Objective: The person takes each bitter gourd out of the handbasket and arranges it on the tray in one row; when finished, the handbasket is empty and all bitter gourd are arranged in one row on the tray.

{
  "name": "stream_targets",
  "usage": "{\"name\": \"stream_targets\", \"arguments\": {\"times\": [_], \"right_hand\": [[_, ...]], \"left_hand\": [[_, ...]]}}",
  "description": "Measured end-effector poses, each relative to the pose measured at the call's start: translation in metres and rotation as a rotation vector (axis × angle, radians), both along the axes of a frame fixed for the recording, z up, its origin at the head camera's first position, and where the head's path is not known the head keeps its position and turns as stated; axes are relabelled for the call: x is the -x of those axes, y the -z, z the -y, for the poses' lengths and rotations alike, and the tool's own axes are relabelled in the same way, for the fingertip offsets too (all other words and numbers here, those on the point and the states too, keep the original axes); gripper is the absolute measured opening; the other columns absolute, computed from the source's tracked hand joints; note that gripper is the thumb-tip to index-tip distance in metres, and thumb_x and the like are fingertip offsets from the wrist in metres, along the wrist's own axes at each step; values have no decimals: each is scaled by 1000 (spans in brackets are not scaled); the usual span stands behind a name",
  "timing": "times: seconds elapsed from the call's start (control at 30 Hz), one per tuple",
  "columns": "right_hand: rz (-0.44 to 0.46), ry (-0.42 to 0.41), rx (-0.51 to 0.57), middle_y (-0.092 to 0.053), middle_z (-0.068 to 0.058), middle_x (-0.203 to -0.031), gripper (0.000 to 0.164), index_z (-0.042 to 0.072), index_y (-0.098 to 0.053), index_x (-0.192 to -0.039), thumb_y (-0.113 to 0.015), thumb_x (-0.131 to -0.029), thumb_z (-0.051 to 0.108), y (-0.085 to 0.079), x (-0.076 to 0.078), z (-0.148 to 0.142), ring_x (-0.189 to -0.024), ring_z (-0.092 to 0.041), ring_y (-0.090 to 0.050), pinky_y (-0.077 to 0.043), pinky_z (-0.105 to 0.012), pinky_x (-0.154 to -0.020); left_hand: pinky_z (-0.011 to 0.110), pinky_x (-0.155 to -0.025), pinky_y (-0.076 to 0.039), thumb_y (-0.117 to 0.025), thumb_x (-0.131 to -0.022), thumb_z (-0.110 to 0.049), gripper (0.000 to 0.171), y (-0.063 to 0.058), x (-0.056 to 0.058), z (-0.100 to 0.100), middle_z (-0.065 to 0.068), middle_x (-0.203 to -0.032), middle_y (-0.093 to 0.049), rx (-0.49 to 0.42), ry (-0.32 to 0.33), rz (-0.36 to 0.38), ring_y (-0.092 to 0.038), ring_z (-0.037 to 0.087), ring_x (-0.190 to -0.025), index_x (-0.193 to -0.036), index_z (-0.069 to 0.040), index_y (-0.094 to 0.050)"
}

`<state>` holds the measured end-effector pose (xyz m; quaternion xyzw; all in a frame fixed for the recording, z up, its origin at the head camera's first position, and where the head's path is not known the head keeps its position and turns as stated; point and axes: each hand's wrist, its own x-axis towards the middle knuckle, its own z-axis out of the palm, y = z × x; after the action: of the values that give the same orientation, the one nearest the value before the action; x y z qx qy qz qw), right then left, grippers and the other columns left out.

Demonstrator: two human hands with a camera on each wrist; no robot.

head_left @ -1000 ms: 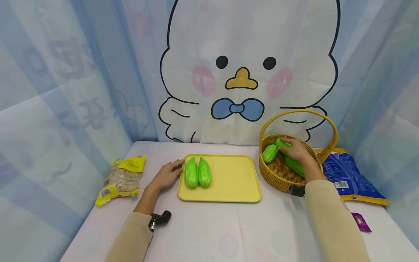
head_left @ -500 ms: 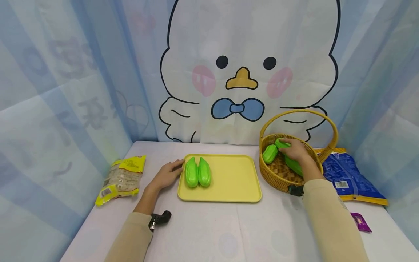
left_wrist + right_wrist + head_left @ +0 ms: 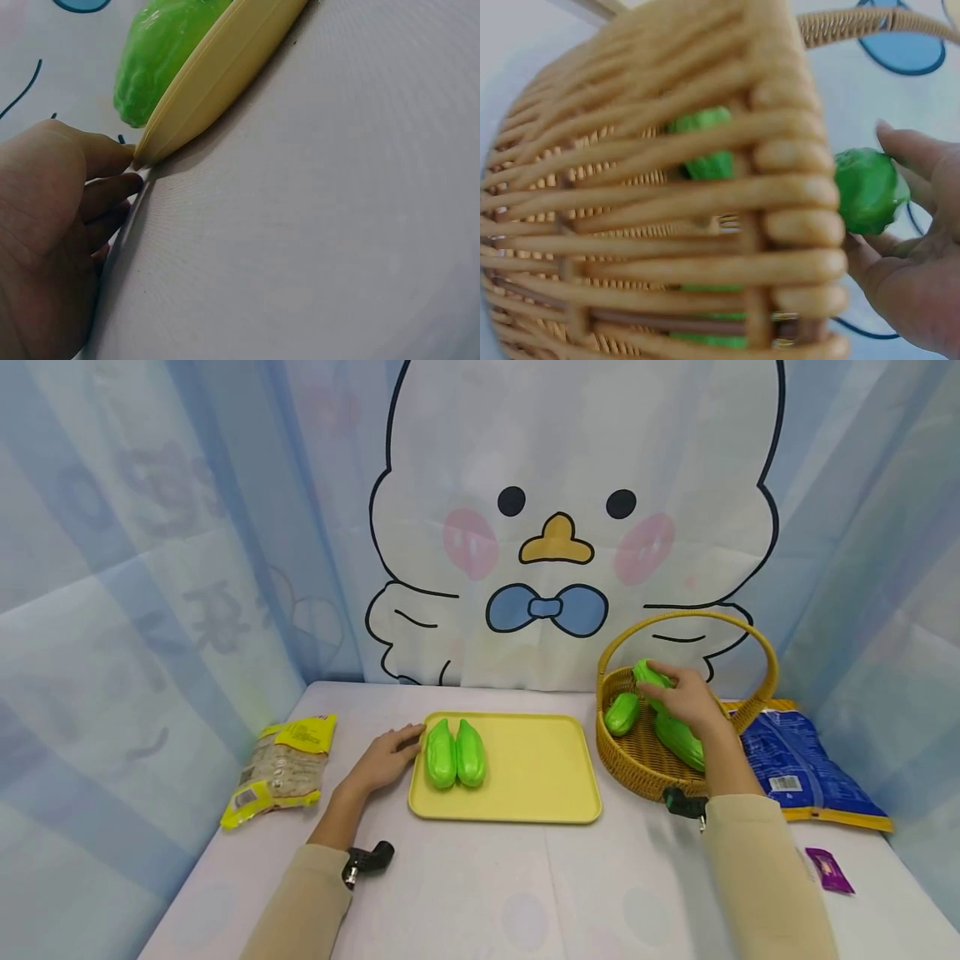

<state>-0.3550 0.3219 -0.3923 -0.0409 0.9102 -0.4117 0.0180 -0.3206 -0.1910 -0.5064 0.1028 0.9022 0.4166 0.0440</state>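
My right hand (image 3: 688, 697) grips a green toy bitter melon (image 3: 645, 673) over the back of the wicker basket (image 3: 627, 773). In the right wrist view this bitter melon (image 3: 868, 191) shows above the rim, thumb and fingers around it. Two more bitter melons lie inside, one at the left (image 3: 622, 714) and one under my hand (image 3: 678, 743). My left hand (image 3: 384, 760) touches the upper left corner of the yellow tray (image 3: 536, 768), thumb at the rim and fingers just below. On the tray's left side, a bitter melon (image 3: 440, 757) and another bitter melon (image 3: 470, 757) lie side by side.
Left of the tray lies a yellow-and-clear packet (image 3: 281, 768). A large blue bag (image 3: 810, 768) sits behind and right of the basket, and a small purple packet (image 3: 829, 870) lies in front of it. The basket's tall handle (image 3: 697, 615) arches over its opening.
My right hand has risen slightly inside the basket, lifting the bitter melon above its earlier place. The left hand stays at the tray's edge.
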Motion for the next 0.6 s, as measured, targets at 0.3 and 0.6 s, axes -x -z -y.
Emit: {"name": "stream_targets", "arguments": {"times": [0.3,0.6], "right_hand": [[-134,26,92,-27,-25,-168,56,17,-35,-163,-46,-112,36,3,-35,14,-154,-51,-23,-32,-71,-120],[-199,132,79,-33,-29,-160,63,18,-42,-160,-57,-106,45,13,-53,21,-143,-52,-34,-37,-70,-112]], "left_hand": [[53,-135,-9,-51,-110,-28,50,-1,0,0,11,-167,-39,1,-5,7,-28,33,-159,-159,-17,-46],[53,-135,-9,-50,-110,-27,50,-2,-1,0,12,-167,-38,6,-2,13,-29,32,-159,-159,-16,-46]]}}
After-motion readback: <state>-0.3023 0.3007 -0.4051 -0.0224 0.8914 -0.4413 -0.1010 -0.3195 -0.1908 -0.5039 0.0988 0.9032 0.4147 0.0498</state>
